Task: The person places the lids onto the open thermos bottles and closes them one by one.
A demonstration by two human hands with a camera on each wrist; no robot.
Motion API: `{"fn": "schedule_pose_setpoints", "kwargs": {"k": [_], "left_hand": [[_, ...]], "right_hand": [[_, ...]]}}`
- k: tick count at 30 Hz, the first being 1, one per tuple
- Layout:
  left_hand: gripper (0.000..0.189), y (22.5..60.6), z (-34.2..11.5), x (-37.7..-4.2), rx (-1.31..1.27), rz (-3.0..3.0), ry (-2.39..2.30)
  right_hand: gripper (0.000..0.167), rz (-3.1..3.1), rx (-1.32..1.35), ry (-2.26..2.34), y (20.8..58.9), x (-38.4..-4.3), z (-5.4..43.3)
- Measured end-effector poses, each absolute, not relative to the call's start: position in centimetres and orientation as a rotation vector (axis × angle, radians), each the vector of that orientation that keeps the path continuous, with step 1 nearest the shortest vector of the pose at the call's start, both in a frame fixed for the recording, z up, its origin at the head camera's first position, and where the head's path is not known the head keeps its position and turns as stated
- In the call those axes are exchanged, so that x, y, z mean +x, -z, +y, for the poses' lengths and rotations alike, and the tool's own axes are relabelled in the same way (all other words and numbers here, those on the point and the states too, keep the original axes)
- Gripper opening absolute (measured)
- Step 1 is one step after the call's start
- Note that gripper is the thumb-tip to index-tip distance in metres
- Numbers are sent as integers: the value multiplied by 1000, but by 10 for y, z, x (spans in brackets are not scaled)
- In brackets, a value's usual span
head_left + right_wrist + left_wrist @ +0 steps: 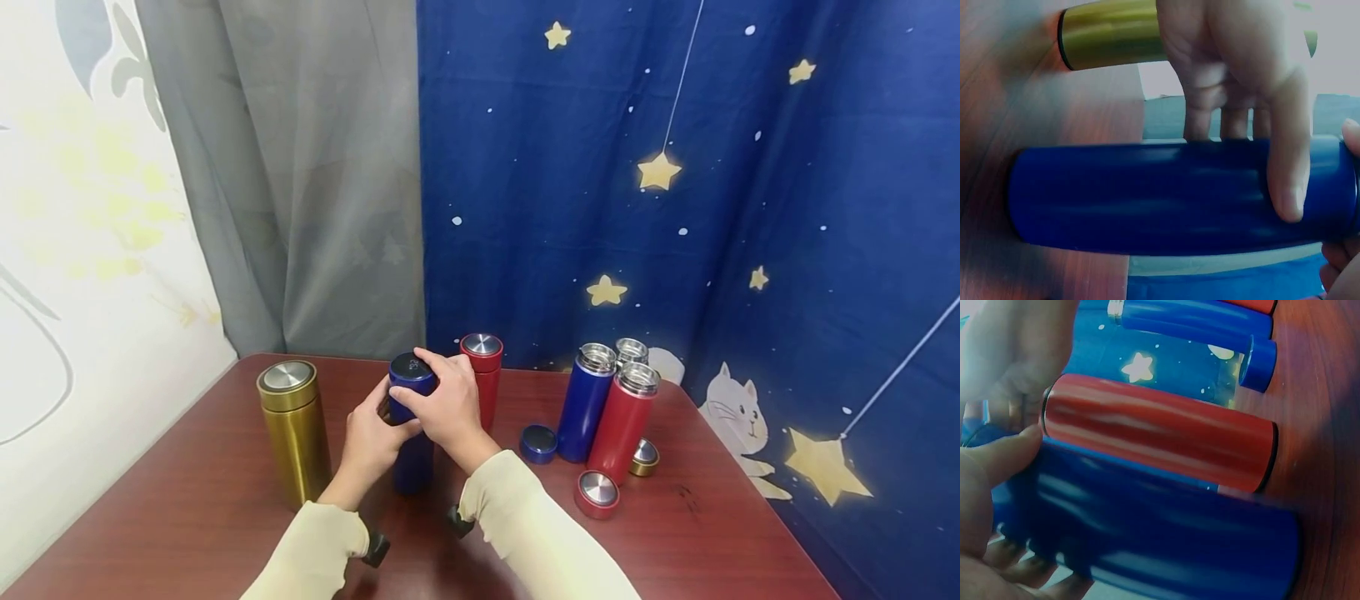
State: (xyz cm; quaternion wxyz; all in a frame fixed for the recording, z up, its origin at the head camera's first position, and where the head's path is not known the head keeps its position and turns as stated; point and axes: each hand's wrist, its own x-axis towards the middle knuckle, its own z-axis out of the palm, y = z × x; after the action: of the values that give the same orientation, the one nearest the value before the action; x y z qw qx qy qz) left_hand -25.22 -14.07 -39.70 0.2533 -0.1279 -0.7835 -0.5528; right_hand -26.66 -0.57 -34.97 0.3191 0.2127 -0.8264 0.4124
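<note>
Plainly, the left hand (371, 442) wraps a blue cylindrical bottle (414, 469) (smooth, glossy), the right hand (450, 400) gripping its round cap (411, 367).

Held bottle (414, 471): solid deep blue, blackish lid top with pale marks, black base ring. Left bottle (296, 454): mustard gold, silver disc on top. Rear bottle (487, 393): plain red, silver disc, black base ring. Uncapped pair: blue bottle (585, 412) and red bottle (621, 429), both silver-necked; third bottle (632, 350) behind shows a silver neck, body colour hidden. Loose lids: blue lid (538, 443) dark on top, red lid (597, 493) and gold lid (644, 457) silver on top. Table (187, 483): reddish brown, streaky grain. Sleeves (555, 537): cream. Grey curtain (352, 167): faint darker patterning low down. Blue curtain (525, 208): yellow stars, white dots, white cat. Left panel (97, 333): white, pale yellow blotches, grey leaf shapes
</note>
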Motion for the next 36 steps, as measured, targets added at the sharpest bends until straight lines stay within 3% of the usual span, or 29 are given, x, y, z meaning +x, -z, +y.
{"fn": "schedule_pose_setpoints", "kwargs": {"k": [7,15,31,36], "left_hand": [[77,394,-134,-251,-282,-2116,1470],[83,394,-139,-254,-299,-2130,1552],[80,396,-166,-274,-660,-2175,1905],[78,395,-168,-274,-688,-2174,1910]], "right_hand": [[62,-2110,487,-981,350,-265,-11],[62,-2225,623,-1024,345,-274,-2],[61,-2418,1037,-1477,335,-288,16],[60,-2418,1037,-1491,329,-285,16]]}}
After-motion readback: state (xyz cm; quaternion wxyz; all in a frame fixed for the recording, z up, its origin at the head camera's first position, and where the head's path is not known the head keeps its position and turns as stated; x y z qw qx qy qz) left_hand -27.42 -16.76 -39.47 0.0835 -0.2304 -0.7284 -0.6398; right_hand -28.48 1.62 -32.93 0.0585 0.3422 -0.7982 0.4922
